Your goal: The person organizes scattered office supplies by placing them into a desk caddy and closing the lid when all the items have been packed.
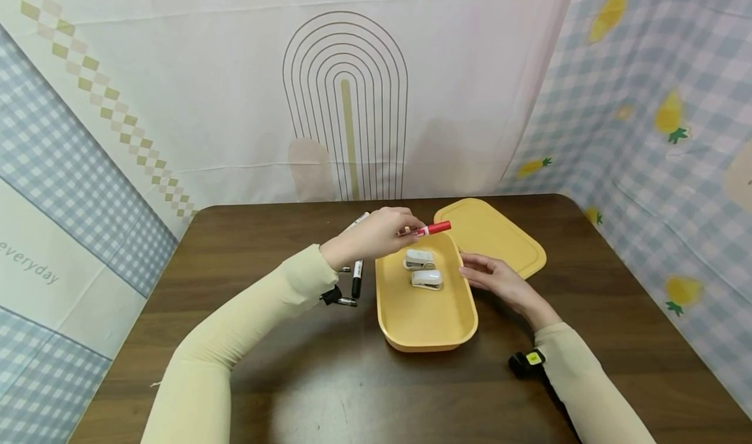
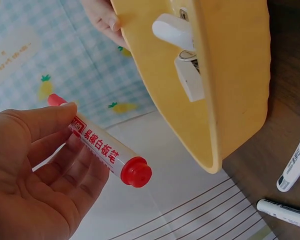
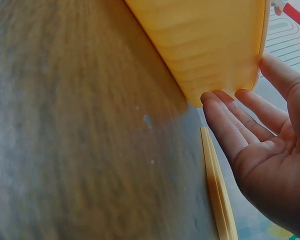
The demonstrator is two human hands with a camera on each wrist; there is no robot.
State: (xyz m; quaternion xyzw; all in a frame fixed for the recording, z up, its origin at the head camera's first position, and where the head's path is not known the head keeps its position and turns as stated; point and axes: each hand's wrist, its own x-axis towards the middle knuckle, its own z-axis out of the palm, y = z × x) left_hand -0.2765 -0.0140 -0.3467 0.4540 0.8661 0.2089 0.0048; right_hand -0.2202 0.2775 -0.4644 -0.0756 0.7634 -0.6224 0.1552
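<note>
A red-and-white whiteboard marker (image 2: 102, 145) is pinched between the thumb and fingers of my left hand (image 1: 376, 235), its red end over the far part of a yellow box (image 1: 425, 320). Inside that box lie two white staplers, the far stapler (image 1: 419, 258) and the near stapler (image 1: 427, 279). My right hand (image 1: 499, 281) is at the box's right side. Its fingers (image 3: 225, 120), mostly extended, touch the outer wall in the right wrist view, with the thumb up by the rim.
The yellow lid (image 1: 499, 235) lies flat behind the box to the right. Left of the box are a black-capped marker (image 1: 357, 281) and another white marker (image 2: 295, 162). A patterned cloth (image 1: 235, 104) hangs behind the brown table (image 1: 364, 392).
</note>
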